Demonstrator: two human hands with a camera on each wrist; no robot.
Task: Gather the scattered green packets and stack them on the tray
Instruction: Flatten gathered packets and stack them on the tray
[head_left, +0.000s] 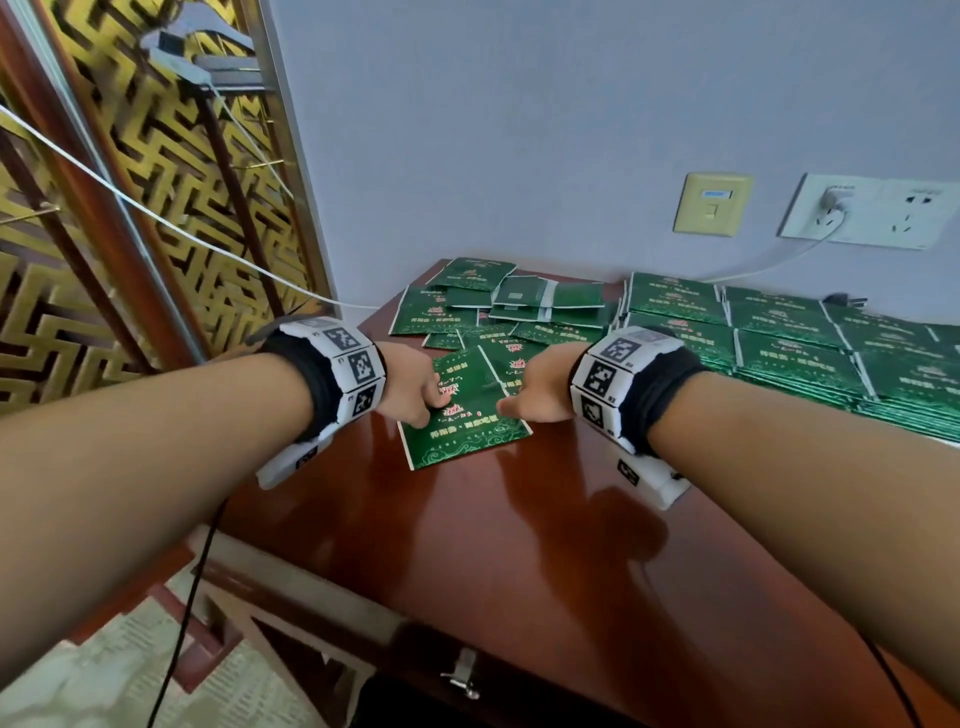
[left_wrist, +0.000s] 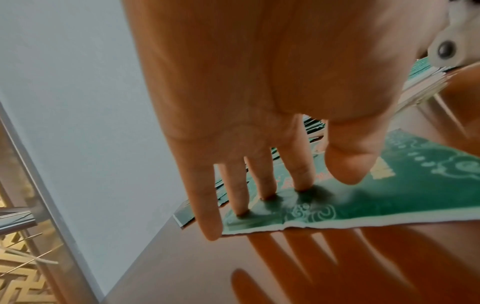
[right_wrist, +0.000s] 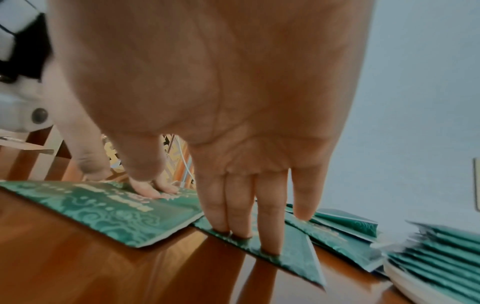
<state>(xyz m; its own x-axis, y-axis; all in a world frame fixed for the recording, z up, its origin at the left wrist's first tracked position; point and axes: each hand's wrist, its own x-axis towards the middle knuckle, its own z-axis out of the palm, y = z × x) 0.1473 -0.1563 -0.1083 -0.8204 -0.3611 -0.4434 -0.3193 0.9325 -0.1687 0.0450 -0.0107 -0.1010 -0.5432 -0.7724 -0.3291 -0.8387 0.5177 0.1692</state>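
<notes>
A glossy red-brown surface (head_left: 519, 545) runs along a pale wall, its far right stretch covered by rows of neatly stacked green packets (head_left: 789, 348); the tray meant to carry them is hidden beneath, so whether it lies there cannot be told. At the far left corner sits a loose heap (head_left: 498, 306) of scattered packets, roughly a dozen, overlapping too much for an exact count. Nearer the front edge lie two more. The nearest packet (head_left: 467, 431) lies flat, its long axis running from the front edge toward the wall, tilted slightly left. The left hand (head_left: 410, 384) presses on it with fingers (left_wrist: 298, 174) straight and slightly apart, tips down, thumb lifted clear. The right hand (head_left: 540, 389) holds its fingers (right_wrist: 270, 222) straight and close together, tips pressing a second packet (right_wrist: 285, 253) that slants under the first one's right edge. Both hands flank the pair from either side, the stacks lying to the right, closer to the right hand. Sliding the two together looks like the step in hand.
</notes>
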